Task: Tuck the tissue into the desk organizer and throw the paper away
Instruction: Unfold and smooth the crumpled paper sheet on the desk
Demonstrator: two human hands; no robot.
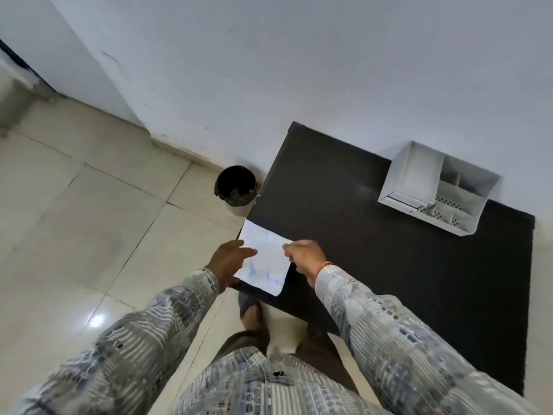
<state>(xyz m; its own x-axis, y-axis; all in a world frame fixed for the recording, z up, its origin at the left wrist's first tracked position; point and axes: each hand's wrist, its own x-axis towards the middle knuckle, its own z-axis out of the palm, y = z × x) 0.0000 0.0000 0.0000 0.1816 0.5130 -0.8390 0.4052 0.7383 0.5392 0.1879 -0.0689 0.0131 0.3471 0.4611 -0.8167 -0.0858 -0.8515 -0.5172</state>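
A white sheet of paper (264,256) with faint blue marks lies at the near left corner of the black desk (374,235). My left hand (229,260) rests on its left edge with the fingers reaching onto the sheet. My right hand (305,259) pinches its right edge. A white desk organizer (431,187) with several compartments stands at the back of the desk against the wall. I see no tissue.
A small round bin (237,188) with a dark liner stands on the tiled floor just left of the desk, against the white wall. My feet (253,313) show below the desk's front edge.
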